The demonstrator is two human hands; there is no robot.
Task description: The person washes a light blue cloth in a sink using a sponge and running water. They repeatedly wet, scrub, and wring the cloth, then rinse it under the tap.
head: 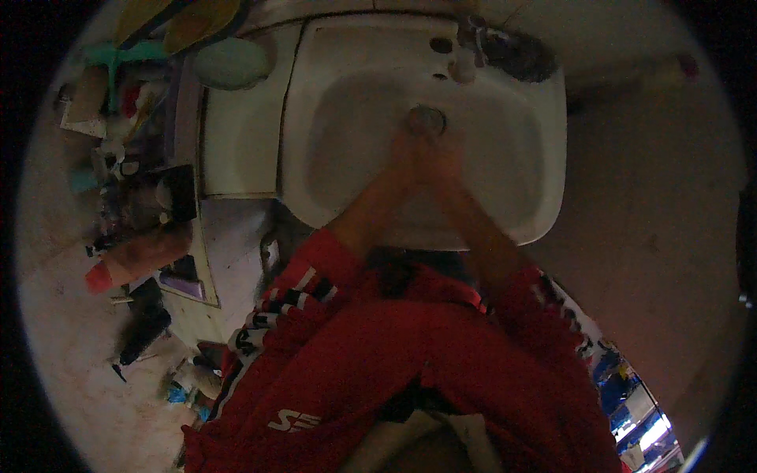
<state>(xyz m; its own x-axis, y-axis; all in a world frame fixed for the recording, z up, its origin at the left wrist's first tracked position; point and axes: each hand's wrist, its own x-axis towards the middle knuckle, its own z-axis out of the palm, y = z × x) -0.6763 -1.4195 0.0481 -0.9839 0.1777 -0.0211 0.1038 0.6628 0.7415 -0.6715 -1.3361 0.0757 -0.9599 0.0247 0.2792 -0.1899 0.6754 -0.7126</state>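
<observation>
My left hand [408, 146] and my right hand [443, 158] are close together, low over the basin of a white ceramic sink [505, 222]. Both are dim and blurred, so I cannot tell how the fingers lie or whether anything is between them. Just beyond the fingertips shows a round metallic drain [434, 118], partly covered by the hands. At the sink's back edge, a faucet [463, 68] points toward the basin. Red sleeves with black and white checks cover my forearms below the bare wrists.
A dark, bunched item [520, 56] lies beside the faucet. On the left, a pale ledge [242, 148] adjoins the sink and holds a rounded pale green object [232, 63]. Farther left stand cluttered shelves with a pinkish tube or bottle [142, 257]. A brown wall [639, 177] borders the right.
</observation>
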